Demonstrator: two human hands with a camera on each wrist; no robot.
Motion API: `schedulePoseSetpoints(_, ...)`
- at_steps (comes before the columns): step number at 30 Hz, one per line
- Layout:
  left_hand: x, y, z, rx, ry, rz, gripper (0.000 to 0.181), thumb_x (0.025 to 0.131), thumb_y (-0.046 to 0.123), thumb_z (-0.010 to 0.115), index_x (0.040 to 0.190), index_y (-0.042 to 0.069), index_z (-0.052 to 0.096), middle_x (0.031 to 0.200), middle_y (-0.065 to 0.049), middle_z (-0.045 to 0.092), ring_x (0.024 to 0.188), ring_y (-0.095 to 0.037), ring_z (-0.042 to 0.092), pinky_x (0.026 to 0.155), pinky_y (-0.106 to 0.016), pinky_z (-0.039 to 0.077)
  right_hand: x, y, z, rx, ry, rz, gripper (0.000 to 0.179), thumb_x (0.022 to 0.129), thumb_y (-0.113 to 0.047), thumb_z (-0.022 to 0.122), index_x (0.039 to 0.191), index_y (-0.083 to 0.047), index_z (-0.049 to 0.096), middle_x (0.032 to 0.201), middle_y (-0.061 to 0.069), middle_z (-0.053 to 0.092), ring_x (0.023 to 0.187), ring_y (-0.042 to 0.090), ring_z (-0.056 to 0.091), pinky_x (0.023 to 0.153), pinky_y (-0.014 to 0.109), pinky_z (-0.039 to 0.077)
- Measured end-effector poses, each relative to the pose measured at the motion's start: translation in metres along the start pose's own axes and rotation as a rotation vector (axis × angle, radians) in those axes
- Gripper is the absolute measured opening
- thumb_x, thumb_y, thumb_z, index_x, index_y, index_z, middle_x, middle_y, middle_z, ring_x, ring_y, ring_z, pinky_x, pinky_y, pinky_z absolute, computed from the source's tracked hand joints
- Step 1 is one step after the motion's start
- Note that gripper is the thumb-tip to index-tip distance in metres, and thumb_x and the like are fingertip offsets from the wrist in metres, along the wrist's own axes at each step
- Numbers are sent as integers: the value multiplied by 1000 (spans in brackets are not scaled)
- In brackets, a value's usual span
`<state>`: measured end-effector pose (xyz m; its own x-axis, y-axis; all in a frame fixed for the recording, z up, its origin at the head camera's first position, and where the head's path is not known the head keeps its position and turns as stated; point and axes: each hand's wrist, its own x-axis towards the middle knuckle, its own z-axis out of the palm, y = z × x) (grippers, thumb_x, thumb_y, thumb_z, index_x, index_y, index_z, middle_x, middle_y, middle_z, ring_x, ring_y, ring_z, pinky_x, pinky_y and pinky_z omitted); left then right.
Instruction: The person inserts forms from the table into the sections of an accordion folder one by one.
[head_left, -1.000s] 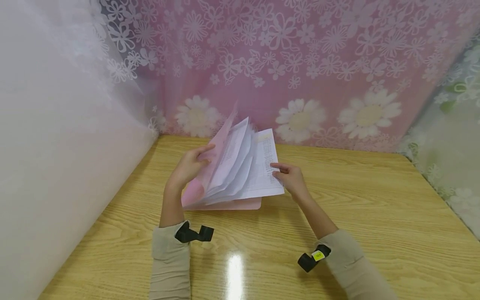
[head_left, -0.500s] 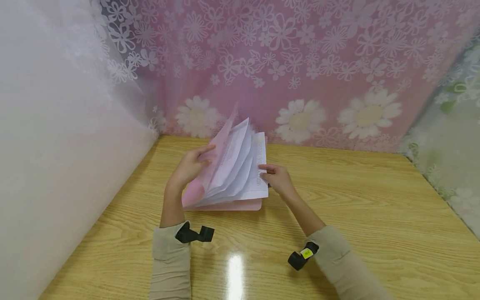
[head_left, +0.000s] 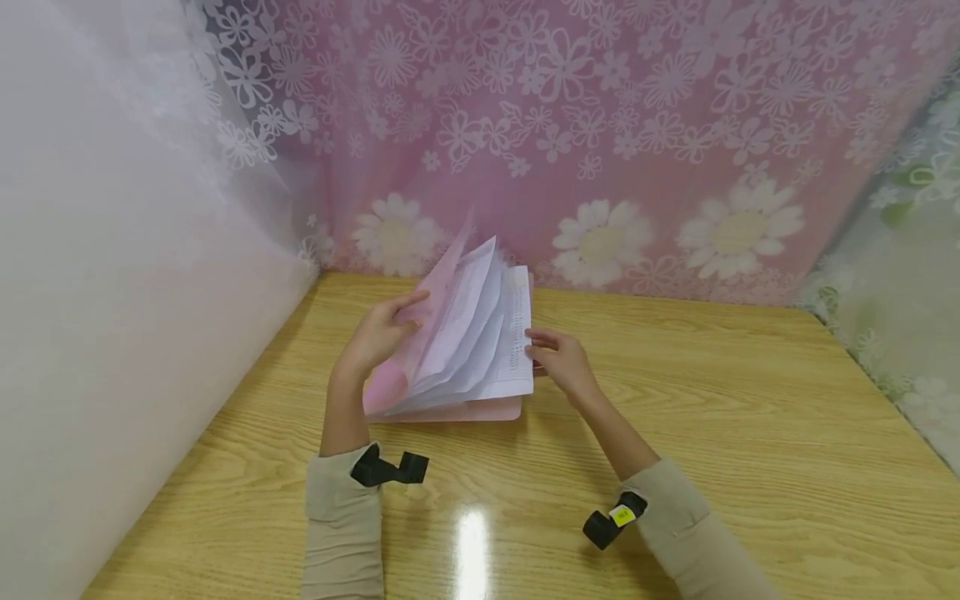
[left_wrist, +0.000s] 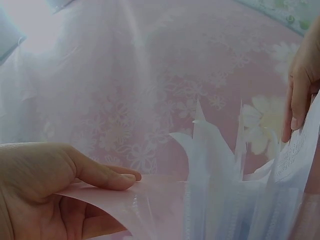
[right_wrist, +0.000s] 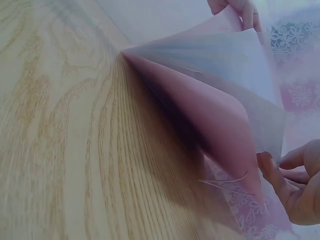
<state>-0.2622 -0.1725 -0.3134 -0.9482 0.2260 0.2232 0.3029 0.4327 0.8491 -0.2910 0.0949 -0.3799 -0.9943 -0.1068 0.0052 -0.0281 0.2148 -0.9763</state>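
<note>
A pink folder [head_left: 495,411] stands fanned on the table, with clear sleeves and white papers [head_left: 468,321] inside. My left hand [head_left: 378,333] pinches its raised front cover [left_wrist: 150,200], thumb above and fingers beneath in the left wrist view. At the folder's right side, my right hand [head_left: 562,362] pinches the outer edge of a printed sheet [head_left: 516,333]. That sheet lies mostly within the folder, near the back cover [right_wrist: 215,110]. The right wrist view shows the right thumb and fingers [right_wrist: 290,200] at the sheet and sleeve edges.
The wooden table [head_left: 712,417] carries the folder near its back edge. A pink flowered curtain [head_left: 660,167] hangs right behind, and a white wall [head_left: 150,250] rises at the left. In the right wrist view a thin pale cord [right_wrist: 227,187] dangles by the back cover.
The printed sheet has slid left into the folder, its right edge now near the cover's edge. My right hand moved left with it, then slightly back right. My left hand stayed put.
</note>
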Motion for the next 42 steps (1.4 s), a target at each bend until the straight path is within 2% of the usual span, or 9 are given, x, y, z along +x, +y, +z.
schedulePoseSetpoints(4, 0, 1, 0, -8, -3, -5, 44, 90, -4, 47, 134, -1, 45, 140, -12, 38, 120, -21, 35, 92, -36, 31, -4, 0, -3, 25, -4, -11, 33, 88, -2, 56, 120, 6, 56, 110, 23, 58, 73, 20, 63, 74, 42, 50)
schedulePoseSetpoints(11, 0, 3, 1, -1, -1, 0, 44, 90, -4, 48, 133, -2, 46, 139, -13, 40, 116, -21, 37, 88, -36, 31, 0, 5, 2, 48, -22, -34, 31, 85, 4, 58, 116, 10, 59, 107, 26, 59, 64, 17, 62, 61, 31, 52)
schedulePoseSetpoints(16, 0, 3, 2, 5, -9, 17, 44, 89, -6, 48, 133, -2, 46, 138, -13, 42, 109, -24, 38, 86, -36, 31, 2, 4, 10, 53, -36, -30, 30, 84, 7, 57, 114, 11, 59, 97, 23, 63, 53, 10, 57, 52, 25, 51)
schedulePoseSetpoints(24, 1, 4, 3, 16, -18, 37, 45, 88, -8, 48, 133, -1, 47, 137, -11, 43, 114, -20, 37, 86, -36, 31, 7, 4, 21, -80, -21, -33, 27, 82, 4, 60, 109, 7, 65, 89, 17, 66, 45, 10, 53, 44, 24, 47)
schedulePoseSetpoints(32, 1, 4, 3, -7, -30, 39, 47, 88, -9, 48, 134, -1, 45, 139, -12, 40, 108, -26, 38, 81, -37, 32, 11, 4, 29, -207, 20, -47, 28, 79, 4, 62, 106, 7, 66, 85, 18, 66, 37, 7, 43, 39, 19, 39)
schedulePoseSetpoints(36, 1, 3, 3, 2, -32, 40, 47, 88, -8, 48, 134, -1, 45, 139, -12, 40, 110, -26, 38, 81, -37, 32, 10, 5, 30, -217, 20, -46, 28, 78, 4, 63, 105, 7, 66, 87, 19, 66, 37, 8, 43, 39, 20, 39)
schedulePoseSetpoints(42, 1, 2, 3, 27, -24, 35, 45, 89, -5, 50, 133, 0, 47, 138, -11, 42, 108, -24, 39, 84, -36, 32, 5, 4, 24, -162, 10, -41, 29, 82, 1, 58, 110, 7, 63, 96, 21, 65, 42, 8, 48, 43, 21, 43)
